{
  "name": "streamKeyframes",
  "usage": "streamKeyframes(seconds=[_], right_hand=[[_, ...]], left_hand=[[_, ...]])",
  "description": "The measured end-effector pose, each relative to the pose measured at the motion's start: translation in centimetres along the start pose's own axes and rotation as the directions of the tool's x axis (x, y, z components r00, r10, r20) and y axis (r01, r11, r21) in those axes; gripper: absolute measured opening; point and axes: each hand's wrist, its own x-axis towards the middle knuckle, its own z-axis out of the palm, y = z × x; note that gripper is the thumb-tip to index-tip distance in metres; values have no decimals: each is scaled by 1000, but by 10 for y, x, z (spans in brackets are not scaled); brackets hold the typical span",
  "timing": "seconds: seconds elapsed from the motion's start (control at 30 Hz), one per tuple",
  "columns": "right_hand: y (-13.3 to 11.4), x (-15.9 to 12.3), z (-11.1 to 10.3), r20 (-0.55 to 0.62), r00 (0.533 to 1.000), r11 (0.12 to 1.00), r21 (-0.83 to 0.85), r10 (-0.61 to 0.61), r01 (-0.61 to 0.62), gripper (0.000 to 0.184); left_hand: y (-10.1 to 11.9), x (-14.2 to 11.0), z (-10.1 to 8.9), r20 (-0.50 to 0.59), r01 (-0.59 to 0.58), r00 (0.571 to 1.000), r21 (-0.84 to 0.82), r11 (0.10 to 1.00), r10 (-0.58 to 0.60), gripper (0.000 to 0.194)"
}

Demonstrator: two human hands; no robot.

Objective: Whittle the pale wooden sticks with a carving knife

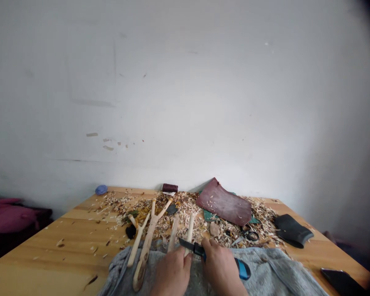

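Gripping a fixed-blade knife [198, 249], the right hand [220, 269] is clenched around its black-and-blue handle, with the dark blade pointing left and resting against a peeled stick [188, 235]. The left hand [172, 276] is closed on the stick's lower end, just beside the blade. Both hands sit over a grey fleece cloth [259, 267] at the near edge of the wooden counter [33, 255].

Left of the hands: two forked peeled branches [148, 242], side by side, their lower ends on the cloth. Between these and the hands: a short pale stick [173, 234].

Ahead of the hands: a heap of wood shavings [185, 211]; a maroon leather piece [223, 203] partly over a green cutting mat [208, 216]; scissors [249, 235] among the shavings.

Right of the hands: a black rubber strip [292, 231]; a dark phone [342, 283] at the counter's near corner.

Far edge, ahead: a spool of dark red thread [169, 188], its white label too small to read; a blue disc [101, 189] further left.
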Motion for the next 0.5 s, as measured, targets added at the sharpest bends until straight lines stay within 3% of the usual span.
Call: streamKeyframes(seconds=[0.23,0.5], right_hand=[[-8,-2,1,54,998,999,-42,13,-11,36],[-10,-2,-2,98,995,999,-26,37,-34,32]], left_hand=[[2,-1,1,-4,29,1000,8,1000,-29,30],[8,-8,-3,13,-29,999,-15,999,29,35]])
